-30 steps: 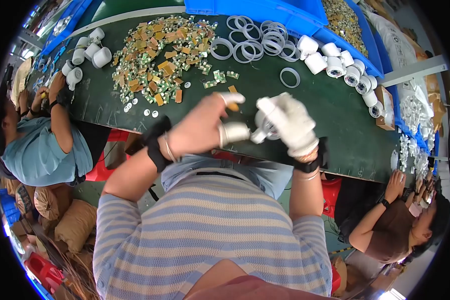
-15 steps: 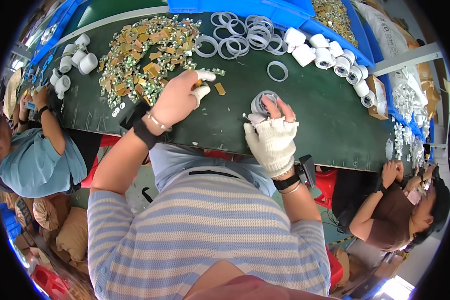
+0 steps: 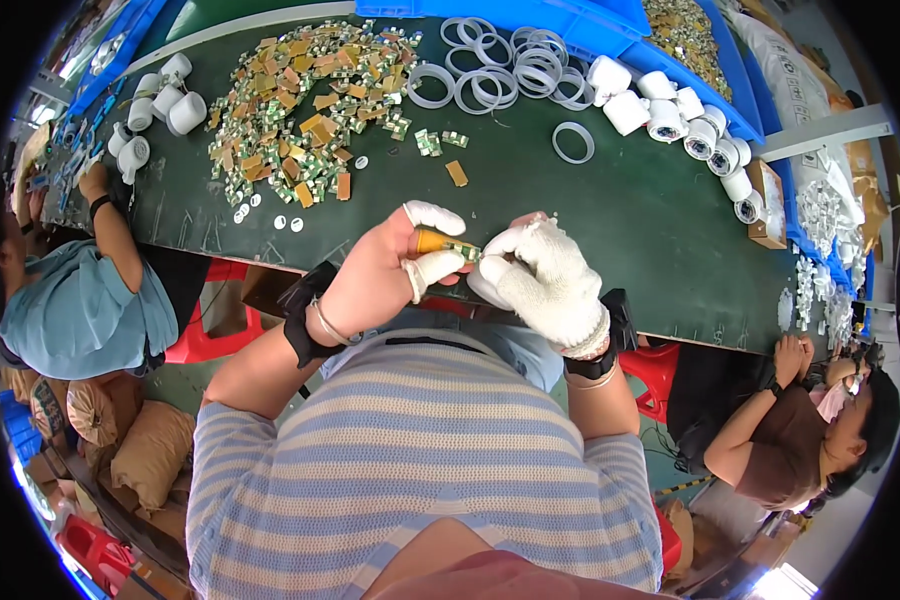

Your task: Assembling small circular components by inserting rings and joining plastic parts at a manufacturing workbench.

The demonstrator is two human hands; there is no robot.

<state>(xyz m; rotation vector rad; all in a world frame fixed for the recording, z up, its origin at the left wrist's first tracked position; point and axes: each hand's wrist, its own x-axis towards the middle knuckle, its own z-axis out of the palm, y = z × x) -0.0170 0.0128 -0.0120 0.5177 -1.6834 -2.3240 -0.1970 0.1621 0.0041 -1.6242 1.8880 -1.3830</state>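
Green desk [image 3: 660, 240] spreads before a person in a blue-and-cream striped top [image 3: 425, 440], whose left hand [image 3: 375, 272], with white finger covers [image 3: 433, 271], pinches a small green circuit board [image 3: 464, 251] and a yellow-orange piece [image 3: 430, 241] over the desk's near edge. Just beside it, the right hand [image 3: 550, 285], in a white glove [image 3: 572, 318], curls around a pale part [image 3: 486, 282] that the fingers mostly hide; whether board and part touch is unclear. Farther back lie a heap of boards [image 3: 315, 128] at left, pale plastic rings [image 3: 431, 104] mid-desk, and round white casings [image 3: 625, 112] at right.
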